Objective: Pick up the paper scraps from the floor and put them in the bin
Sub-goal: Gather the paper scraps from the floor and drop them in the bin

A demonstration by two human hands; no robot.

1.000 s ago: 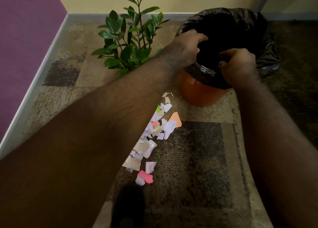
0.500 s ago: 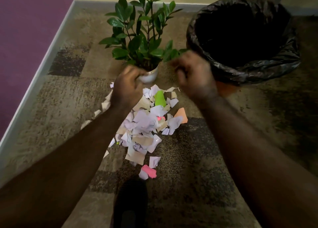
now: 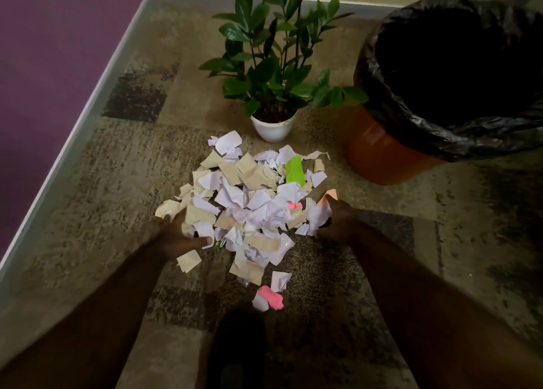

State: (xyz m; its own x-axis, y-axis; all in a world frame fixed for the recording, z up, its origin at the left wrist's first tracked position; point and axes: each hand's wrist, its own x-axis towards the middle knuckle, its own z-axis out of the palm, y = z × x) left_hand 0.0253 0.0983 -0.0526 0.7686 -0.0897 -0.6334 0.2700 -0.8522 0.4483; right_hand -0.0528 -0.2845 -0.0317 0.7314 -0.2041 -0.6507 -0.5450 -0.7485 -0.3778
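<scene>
Paper scraps run lengthwise from us toward the plant. Our left hand and right hand, fingers spread, cup the heap's sides.

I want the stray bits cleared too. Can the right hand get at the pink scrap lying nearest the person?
Probably yes: the pink scrap lies uncovered on the carpet, apart from the pile, with nothing between it and the right hand.

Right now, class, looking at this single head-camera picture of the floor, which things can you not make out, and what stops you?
- Inside of the orange bin with the black plastic liner: too dark to see any contents.
- Bin's right side: cut off by the frame edge.
- Left hand and right hand fingertips: buried in the heap of torn paper scraps.
- Dark shape at the bottom edge: too dim to identify.
</scene>
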